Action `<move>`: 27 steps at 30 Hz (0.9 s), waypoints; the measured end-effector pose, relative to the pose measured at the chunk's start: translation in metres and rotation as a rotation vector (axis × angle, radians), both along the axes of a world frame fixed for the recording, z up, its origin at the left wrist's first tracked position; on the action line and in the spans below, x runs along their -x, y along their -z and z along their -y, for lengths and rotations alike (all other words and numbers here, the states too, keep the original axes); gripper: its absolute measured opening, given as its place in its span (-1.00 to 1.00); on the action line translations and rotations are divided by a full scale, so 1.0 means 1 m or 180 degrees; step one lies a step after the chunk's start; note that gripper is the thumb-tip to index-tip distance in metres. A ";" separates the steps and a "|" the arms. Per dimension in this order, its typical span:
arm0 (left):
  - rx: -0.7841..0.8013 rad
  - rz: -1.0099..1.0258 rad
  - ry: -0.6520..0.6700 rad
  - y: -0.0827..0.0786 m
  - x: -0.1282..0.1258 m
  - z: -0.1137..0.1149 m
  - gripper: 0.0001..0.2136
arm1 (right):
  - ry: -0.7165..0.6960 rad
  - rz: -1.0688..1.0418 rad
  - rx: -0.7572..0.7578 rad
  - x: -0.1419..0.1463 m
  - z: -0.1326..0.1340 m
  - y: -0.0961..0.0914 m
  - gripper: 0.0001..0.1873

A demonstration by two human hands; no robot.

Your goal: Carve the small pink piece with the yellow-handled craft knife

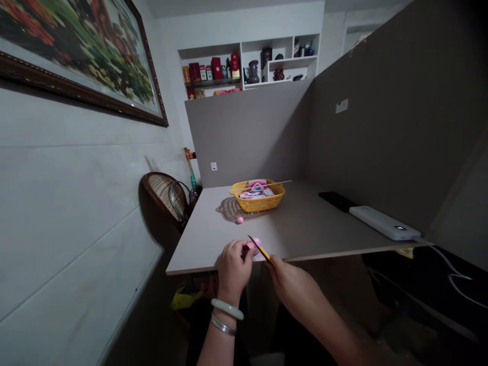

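Note:
My left hand [233, 267] is closed around a small pink lump [254, 244] at the near edge of the grey table [305, 229]. My right hand [285, 277] grips a thin tool with a yellow handle and dark blade [260, 248], whose tip rests against the pink lump. A second small pink ball [240, 220] lies on the table a little farther in. Behind it stands a yellow basket [259, 202] holding coloured packets, with a thin wooden stick [263, 186] laid across its rim.
A white power bank [384, 222] and a dark phone [337, 200] lie at the table's right side, with a cable trailing off. Grey partitions enclose the back and right. A wooden chair [162, 195] stands at the left by the wall.

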State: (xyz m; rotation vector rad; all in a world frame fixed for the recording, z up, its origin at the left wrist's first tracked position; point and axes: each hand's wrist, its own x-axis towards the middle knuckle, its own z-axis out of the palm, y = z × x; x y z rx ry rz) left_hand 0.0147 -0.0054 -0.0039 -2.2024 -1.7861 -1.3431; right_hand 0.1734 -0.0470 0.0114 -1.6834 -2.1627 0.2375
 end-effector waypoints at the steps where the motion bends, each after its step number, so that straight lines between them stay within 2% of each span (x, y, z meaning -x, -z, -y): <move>1: 0.0006 -0.0001 0.0010 0.000 0.000 0.000 -0.82 | -0.0022 -0.0073 0.0019 -0.002 0.003 0.002 -0.72; 5: -0.0003 -0.0014 0.0055 -0.002 -0.002 0.002 -0.81 | -0.0010 -0.0253 0.0127 -0.012 0.016 0.007 -0.71; 12: 0.0011 -0.0002 0.0007 -0.002 0.000 0.001 -0.84 | -0.0020 0.0000 0.0038 0.001 0.001 -0.001 -0.70; 18: 0.0033 0.0032 0.0074 -0.001 -0.001 0.002 -0.84 | 0.0009 -0.0245 0.0113 -0.009 0.017 0.009 -0.70; 24: 0.0038 -0.0040 -0.0037 -0.001 -0.001 0.000 -0.82 | -0.0003 0.0008 -0.0059 0.001 0.000 0.004 -0.72; 27: 0.0006 -0.0052 -0.0049 -0.001 0.000 0.000 -0.83 | -0.0023 -0.0051 -0.0092 -0.002 0.006 0.008 -0.72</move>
